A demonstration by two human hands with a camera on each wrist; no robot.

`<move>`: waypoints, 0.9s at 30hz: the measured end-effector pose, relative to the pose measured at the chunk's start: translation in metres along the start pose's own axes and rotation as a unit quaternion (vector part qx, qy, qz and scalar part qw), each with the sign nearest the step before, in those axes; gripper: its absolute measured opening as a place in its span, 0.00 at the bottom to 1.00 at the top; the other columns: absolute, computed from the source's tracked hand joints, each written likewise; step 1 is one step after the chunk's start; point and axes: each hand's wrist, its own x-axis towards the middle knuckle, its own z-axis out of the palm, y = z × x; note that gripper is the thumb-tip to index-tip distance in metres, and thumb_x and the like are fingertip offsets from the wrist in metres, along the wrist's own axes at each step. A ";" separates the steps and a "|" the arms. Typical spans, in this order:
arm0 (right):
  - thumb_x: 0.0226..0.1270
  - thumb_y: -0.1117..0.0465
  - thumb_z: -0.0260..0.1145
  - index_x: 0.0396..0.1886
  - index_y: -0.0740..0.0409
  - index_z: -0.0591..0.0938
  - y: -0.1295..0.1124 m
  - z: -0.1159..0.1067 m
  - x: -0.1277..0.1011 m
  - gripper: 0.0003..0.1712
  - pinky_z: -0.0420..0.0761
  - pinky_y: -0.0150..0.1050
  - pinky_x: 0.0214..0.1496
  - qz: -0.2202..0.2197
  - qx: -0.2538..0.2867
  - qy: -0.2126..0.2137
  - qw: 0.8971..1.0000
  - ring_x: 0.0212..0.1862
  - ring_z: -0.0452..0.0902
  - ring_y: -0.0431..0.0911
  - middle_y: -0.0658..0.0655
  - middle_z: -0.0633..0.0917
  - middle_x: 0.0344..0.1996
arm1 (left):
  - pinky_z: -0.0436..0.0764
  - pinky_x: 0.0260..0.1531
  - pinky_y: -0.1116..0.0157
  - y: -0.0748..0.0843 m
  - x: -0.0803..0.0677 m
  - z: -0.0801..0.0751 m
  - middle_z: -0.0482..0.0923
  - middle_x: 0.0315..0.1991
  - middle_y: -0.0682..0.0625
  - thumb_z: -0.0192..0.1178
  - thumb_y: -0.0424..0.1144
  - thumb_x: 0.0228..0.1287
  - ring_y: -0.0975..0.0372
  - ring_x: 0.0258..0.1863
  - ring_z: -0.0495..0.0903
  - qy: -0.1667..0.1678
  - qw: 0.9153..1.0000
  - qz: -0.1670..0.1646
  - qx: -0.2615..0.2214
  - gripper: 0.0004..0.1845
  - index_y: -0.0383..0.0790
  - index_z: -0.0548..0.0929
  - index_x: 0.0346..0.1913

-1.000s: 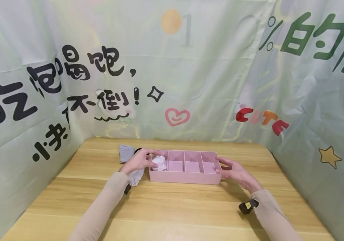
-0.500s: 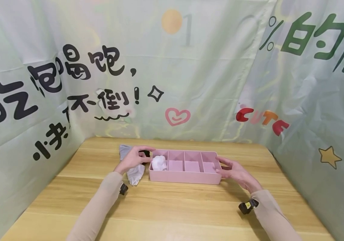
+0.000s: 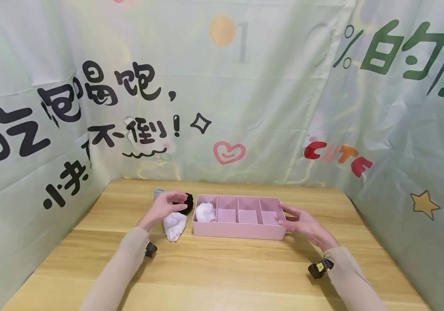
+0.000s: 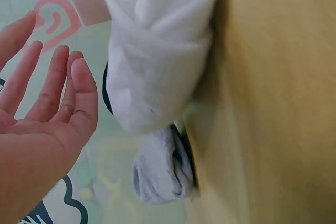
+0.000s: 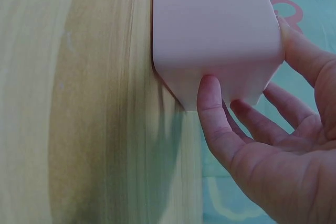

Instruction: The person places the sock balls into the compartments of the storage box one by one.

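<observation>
A pink divided organizer box sits on the wooden table, a balled white sock in its leftmost compartment. My right hand grips the box's right end, the thumb at the rim and fingers against the end wall. Left of the box lie a white sock, a black sock and a grey sock, the last two partly covered by my left hand. That hand is over them with fingers spread loosely, holding nothing. In the left wrist view the white sock is beside the fingers.
The wooden table stretches toward me in front of the box. Printed cloth hangs behind the table and along both sides. A small black camera is strapped to each wrist.
My left hand has withdrawn leftward from the box's left compartment, leaving the balled white sock inside, and is now over the loose socks. The right hand has stayed at the box's right end.
</observation>
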 end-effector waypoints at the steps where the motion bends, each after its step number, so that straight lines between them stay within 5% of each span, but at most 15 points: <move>1: 0.66 0.60 0.68 0.77 0.60 0.57 0.000 0.000 0.000 0.44 0.80 0.45 0.57 -0.001 -0.003 0.000 1.000 0.72 0.59 0.67 0.70 0.58 0.74 | 0.79 0.52 0.66 -0.002 -0.002 -0.001 0.78 0.57 0.32 0.68 0.34 0.60 0.44 0.57 0.77 0.005 1.000 -0.004 -0.004 0.25 0.28 0.78 0.59; 16: 0.65 0.61 0.68 0.76 0.61 0.58 0.000 0.001 0.000 0.44 0.80 0.46 0.59 -0.012 -0.002 0.002 1.000 0.72 0.58 0.68 0.70 0.59 0.74 | 0.70 0.65 0.53 -0.011 -0.025 -0.015 0.76 0.62 0.36 0.70 0.37 0.59 0.44 0.65 0.70 0.035 0.995 -0.090 -0.009 0.27 0.32 0.77 0.61; 22: 0.67 0.62 0.67 0.77 0.62 0.56 -0.001 0.001 -0.004 0.44 0.79 0.47 0.59 -0.009 0.000 -0.003 1.000 0.72 0.57 0.68 0.71 0.57 0.74 | 0.69 0.64 0.54 -0.013 -0.029 -0.014 0.73 0.64 0.35 0.70 0.34 0.57 0.45 0.64 0.70 -0.018 0.995 -0.102 -0.017 0.30 0.31 0.76 0.62; 27: 0.67 0.62 0.66 0.77 0.63 0.56 -0.002 0.001 -0.003 0.43 0.79 0.48 0.59 -0.014 0.000 -0.003 1.000 0.72 0.57 0.68 0.72 0.57 0.74 | 0.78 0.48 0.66 -0.014 -0.032 -0.017 0.68 0.65 0.32 0.67 0.29 0.57 0.55 0.53 0.74 -0.089 0.988 -0.114 -0.045 0.33 0.29 0.70 0.67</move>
